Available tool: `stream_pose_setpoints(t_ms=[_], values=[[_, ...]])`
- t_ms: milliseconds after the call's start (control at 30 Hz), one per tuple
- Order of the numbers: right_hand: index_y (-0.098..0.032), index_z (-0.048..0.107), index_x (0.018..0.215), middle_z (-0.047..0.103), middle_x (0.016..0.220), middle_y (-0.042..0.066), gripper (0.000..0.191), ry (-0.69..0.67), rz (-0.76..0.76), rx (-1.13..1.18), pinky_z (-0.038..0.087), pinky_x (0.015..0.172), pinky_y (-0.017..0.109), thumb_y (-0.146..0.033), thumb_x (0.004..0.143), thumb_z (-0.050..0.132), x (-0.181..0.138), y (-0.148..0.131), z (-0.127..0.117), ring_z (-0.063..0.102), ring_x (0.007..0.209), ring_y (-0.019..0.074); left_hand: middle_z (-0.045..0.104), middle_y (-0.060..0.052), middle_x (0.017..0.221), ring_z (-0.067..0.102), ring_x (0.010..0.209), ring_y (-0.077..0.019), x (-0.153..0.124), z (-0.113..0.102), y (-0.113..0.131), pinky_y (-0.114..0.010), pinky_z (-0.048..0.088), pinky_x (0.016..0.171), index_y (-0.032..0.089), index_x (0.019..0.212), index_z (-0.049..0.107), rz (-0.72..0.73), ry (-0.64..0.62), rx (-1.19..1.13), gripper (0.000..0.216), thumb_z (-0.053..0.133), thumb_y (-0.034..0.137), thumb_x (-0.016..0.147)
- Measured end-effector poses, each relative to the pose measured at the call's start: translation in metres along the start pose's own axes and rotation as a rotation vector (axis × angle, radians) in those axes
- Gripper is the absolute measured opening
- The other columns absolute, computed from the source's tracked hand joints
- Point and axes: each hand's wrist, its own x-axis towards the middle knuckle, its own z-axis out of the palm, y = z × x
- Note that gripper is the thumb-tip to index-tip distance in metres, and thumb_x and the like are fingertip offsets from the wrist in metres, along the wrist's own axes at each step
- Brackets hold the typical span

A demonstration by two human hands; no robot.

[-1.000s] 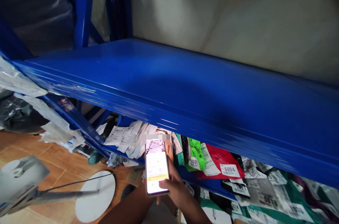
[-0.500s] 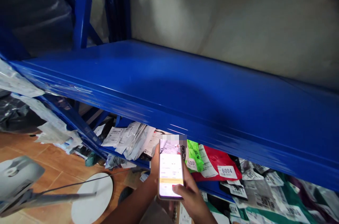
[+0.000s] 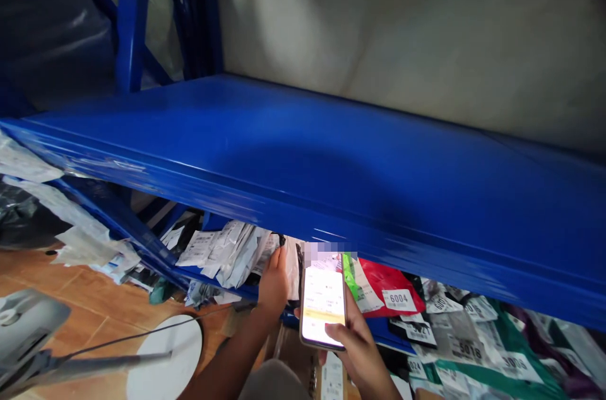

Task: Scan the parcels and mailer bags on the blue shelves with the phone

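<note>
My right hand (image 3: 355,330) holds a lit phone (image 3: 322,302) upright, with the thumb on the lower part of its screen. The screen has a camera picture at the top and a white page with a yellow band below. Left of the phone, my left hand (image 3: 274,283) is off it and reaches in among packed parcels under the blue shelf. Its fingers are stretched upward against a labelled parcel (image 3: 269,248); the thumb is hidden. A pale parcel (image 3: 292,267) stands just right of that hand. Beyond the phone lie a green bag (image 3: 349,270) and a red bag labelled 6004 (image 3: 386,286).
A wide blue metal shelf (image 3: 303,154) spans the view above my hands. White mailers (image 3: 227,252) lean on the lower level at left; several numbered bags (image 3: 473,337) lie at right. A grey stand with a round white base (image 3: 165,356) is on the tiled floor (image 3: 113,305).
My left hand has let go of the phone and moved to the parcels on its left. The phone, in my right hand, appears farther right. The view has shifted slightly.
</note>
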Motion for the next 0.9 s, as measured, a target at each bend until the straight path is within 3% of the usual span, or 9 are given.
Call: stream_pose_setpoints(t_ms=[133, 200, 267, 367, 433, 567, 733, 800, 900], values=[[-0.022, -0.003, 0.150, 0.074, 0.108, 0.013, 0.119, -0.010, 0.063, 0.087, 0.051, 0.043, 0.031, -0.026, 0.062, 0.077, -0.008, -0.004, -0.005, 0.069, 0.093, 0.0366, 0.052, -0.013, 0.136, 0.046, 0.127, -0.0203, -0.003, -0.017, -0.011, -0.031, 0.038, 0.105, 0.011, 0.135, 0.047, 0.074, 0.090, 0.045, 0.054, 0.036, 0.002, 0.084], [-0.021, -0.008, 0.149, 0.072, 0.113, 0.015, 0.122, -0.007, 0.074, 0.112, 0.048, 0.039, 0.029, -0.026, 0.061, 0.076, -0.011, -0.005, -0.009, 0.068, 0.095, 0.0376, 0.051, -0.013, 0.136, 0.042, 0.128, -0.0255, -0.009, -0.037, -0.013, -0.038, 0.036, 0.106, 0.015, 0.134, 0.050, 0.112, 0.208, 0.101, 0.045, 0.039, 0.016, 0.090], [-0.020, -0.010, 0.149, 0.072, 0.112, 0.016, 0.124, -0.012, 0.069, 0.134, 0.047, 0.036, 0.028, -0.028, 0.061, 0.077, -0.012, -0.004, -0.014, 0.068, 0.094, 0.0387, 0.051, -0.016, 0.134, 0.043, 0.125, -0.0309, -0.014, -0.057, -0.014, -0.045, 0.036, 0.104, 0.016, 0.133, 0.052, 0.035, 0.277, 0.170, 0.044, 0.043, 0.030, 0.092], [-0.020, -0.010, 0.148, 0.074, 0.105, 0.017, 0.125, -0.001, 0.086, 0.155, 0.048, 0.037, 0.029, -0.027, 0.061, 0.078, -0.012, 0.001, -0.020, 0.070, 0.090, 0.0379, 0.052, -0.021, 0.131, 0.052, 0.112, -0.0339, -0.017, -0.072, -0.013, -0.047, 0.040, 0.095, 0.014, 0.121, 0.063, -0.119, 0.136, 0.273, 0.042, 0.050, 0.037, 0.088], [-0.019, -0.011, 0.148, 0.075, 0.103, 0.016, 0.127, 0.014, 0.107, 0.149, 0.049, 0.038, 0.028, -0.025, 0.059, 0.079, -0.010, 0.005, -0.022, 0.071, 0.087, 0.0362, 0.050, -0.023, 0.133, 0.052, 0.111, -0.0354, -0.016, -0.069, -0.010, -0.047, 0.040, 0.094, 0.014, 0.111, 0.068, -0.133, 0.045, 0.323, 0.040, 0.051, 0.040, 0.087], [-0.017, -0.006, 0.149, 0.076, 0.099, 0.015, 0.126, 0.000, 0.142, 0.108, 0.050, 0.037, 0.029, -0.027, 0.058, 0.081, -0.007, 0.010, -0.019, 0.072, 0.082, 0.0357, 0.049, -0.023, 0.135, 0.046, 0.119, -0.0397, -0.013, -0.058, -0.003, -0.050, 0.037, 0.094, 0.017, 0.117, 0.066, -0.175, 0.040, 0.350, 0.046, 0.050, 0.047, 0.086], [-0.018, -0.010, 0.148, 0.077, 0.098, 0.012, 0.130, -0.018, 0.177, 0.140, 0.047, 0.036, 0.027, -0.028, 0.057, 0.083, -0.005, 0.013, -0.007, 0.071, 0.085, 0.0350, 0.057, -0.024, 0.123, 0.047, 0.116, -0.0413, -0.004, -0.068, -0.003, -0.048, 0.044, 0.084, 0.012, 0.113, 0.066, -0.254, -0.059, 0.269, 0.057, 0.041, 0.056, 0.087], [-0.019, -0.015, 0.147, 0.078, 0.093, 0.011, 0.133, -0.041, 0.188, 0.135, 0.046, 0.037, 0.025, -0.029, 0.057, 0.083, -0.004, 0.016, -0.004, 0.072, 0.079, 0.0331, 0.061, -0.022, 0.116, 0.050, 0.113, -0.0394, -0.001, -0.067, -0.007, -0.050, 0.044, 0.087, 0.010, 0.111, 0.067, -0.226, -0.065, 0.254, 0.054, 0.037, 0.051, 0.090], [-0.017, -0.011, 0.148, 0.077, 0.094, 0.012, 0.128, -0.080, 0.206, 0.093, 0.048, 0.038, 0.025, -0.028, 0.059, 0.082, 0.000, 0.022, 0.002, 0.071, 0.068, 0.0285, 0.058, -0.021, 0.121, 0.056, 0.109, -0.0307, 0.000, -0.052, -0.015, -0.040, 0.045, 0.090, 0.008, 0.115, 0.062, -0.186, -0.074, 0.241, 0.036, 0.040, 0.021, 0.091]])
